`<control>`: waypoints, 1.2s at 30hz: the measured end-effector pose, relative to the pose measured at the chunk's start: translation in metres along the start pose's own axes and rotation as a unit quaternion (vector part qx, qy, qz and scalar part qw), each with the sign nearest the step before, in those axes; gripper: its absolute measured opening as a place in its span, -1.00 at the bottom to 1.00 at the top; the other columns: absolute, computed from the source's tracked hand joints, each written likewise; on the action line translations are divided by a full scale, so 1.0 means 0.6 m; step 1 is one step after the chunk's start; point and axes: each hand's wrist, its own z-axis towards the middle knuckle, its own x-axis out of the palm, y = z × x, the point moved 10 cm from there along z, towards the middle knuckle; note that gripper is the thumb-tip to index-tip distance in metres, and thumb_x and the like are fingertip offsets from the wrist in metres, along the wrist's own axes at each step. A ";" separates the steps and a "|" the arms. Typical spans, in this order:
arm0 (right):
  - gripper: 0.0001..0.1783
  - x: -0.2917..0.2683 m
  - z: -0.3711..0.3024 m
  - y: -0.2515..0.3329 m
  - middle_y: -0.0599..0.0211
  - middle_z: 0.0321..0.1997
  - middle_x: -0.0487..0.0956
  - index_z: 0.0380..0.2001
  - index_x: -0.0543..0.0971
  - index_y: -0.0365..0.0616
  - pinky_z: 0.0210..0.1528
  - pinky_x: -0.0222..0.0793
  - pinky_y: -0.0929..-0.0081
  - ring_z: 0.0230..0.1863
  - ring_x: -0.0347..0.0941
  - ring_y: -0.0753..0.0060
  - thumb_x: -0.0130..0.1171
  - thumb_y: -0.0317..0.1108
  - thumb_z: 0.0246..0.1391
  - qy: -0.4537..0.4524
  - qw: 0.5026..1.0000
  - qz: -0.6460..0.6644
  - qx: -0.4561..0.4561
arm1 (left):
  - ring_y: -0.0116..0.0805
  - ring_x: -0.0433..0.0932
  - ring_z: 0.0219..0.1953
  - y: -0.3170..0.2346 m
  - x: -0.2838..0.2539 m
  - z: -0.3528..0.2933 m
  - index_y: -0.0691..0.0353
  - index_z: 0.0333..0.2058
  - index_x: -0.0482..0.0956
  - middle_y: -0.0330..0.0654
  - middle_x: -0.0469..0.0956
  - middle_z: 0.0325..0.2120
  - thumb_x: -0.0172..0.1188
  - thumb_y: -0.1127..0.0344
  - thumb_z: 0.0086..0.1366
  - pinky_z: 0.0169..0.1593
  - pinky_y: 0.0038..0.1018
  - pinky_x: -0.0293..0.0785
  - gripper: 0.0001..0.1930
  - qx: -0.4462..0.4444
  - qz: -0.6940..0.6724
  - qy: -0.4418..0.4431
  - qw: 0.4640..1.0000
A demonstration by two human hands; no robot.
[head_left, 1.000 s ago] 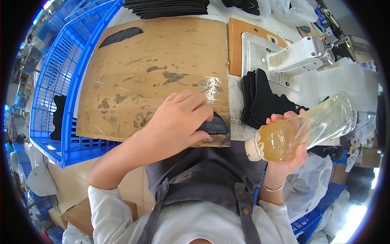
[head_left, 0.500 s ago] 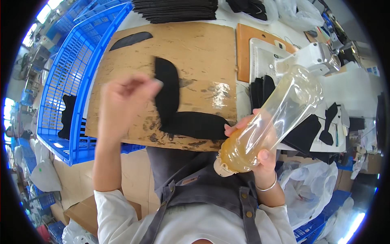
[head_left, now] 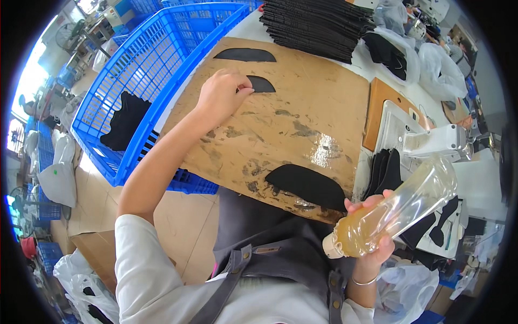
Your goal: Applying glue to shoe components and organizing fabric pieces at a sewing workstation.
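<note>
My left hand [head_left: 224, 96] is at the far left of a stained cardboard sheet [head_left: 302, 119]. Its thumb and fingers pinch the end of a dark curved fabric piece [head_left: 262, 84] lying on or just over the sheet. Beyond it lies a similar dark piece [head_left: 245, 54]. My right hand [head_left: 382, 247] is wrapped round a clear plastic bottle [head_left: 396, 208] with yellowish liquid, tilted with its pale cap toward the lower left. Close to that hand, a larger black half-oval piece [head_left: 306, 186] rests at the sheet's near edge.
Left of the sheet stands a blue plastic crate [head_left: 121, 167] with black fabric [head_left: 128, 120] inside. Stacked black pieces [head_left: 315, 27] lie at the back. To the right are a white sewing machine [head_left: 437, 141] and small upright black pieces [head_left: 384, 171]. A plastic bag [head_left: 404, 291] hangs low right.
My left hand has moved away from the near pieces to the sheet's far left, with a dark piece in its fingers. One black piece now shows near the front instead of two. The view has shifted.
</note>
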 end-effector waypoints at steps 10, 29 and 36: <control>-0.11 0.009 0.011 0.050 0.08 -0.05 0.34 0.26 0.07 -0.15 0.06 0.36 0.09 -0.07 0.42 0.06 0.15 0.05 -0.03 -0.062 0.988 -0.100 -0.098 | -0.18 0.51 -0.31 -0.124 -0.058 -0.097 0.20 -0.41 0.57 -0.18 0.52 -0.44 0.28 0.30 0.05 -0.24 -0.31 0.45 -0.86 0.109 -0.112 -0.027 0.987; -0.42 0.217 0.077 -0.066 0.20 -0.06 0.51 -0.01 0.41 -0.30 -0.16 0.46 0.47 -0.16 0.50 0.36 0.32 -0.52 -0.19 0.194 0.811 -0.496 -0.241 | -0.22 0.59 -0.20 -0.185 -0.049 -0.224 0.31 -0.32 0.55 -0.15 0.54 -0.33 0.20 0.43 -0.04 -0.25 -0.41 0.57 -0.77 0.259 -0.154 -0.070 0.951; -0.21 0.188 0.076 -0.005 0.08 0.00 0.46 0.16 0.21 -0.31 0.02 0.43 0.32 -0.03 0.46 0.22 0.31 -0.53 -0.19 0.186 0.852 -0.419 -0.254 | -0.22 0.59 -0.19 -0.186 -0.035 -0.227 0.30 -0.33 0.54 -0.17 0.53 -0.32 0.19 0.42 -0.07 -0.26 -0.43 0.57 -0.75 0.262 -0.133 -0.065 0.954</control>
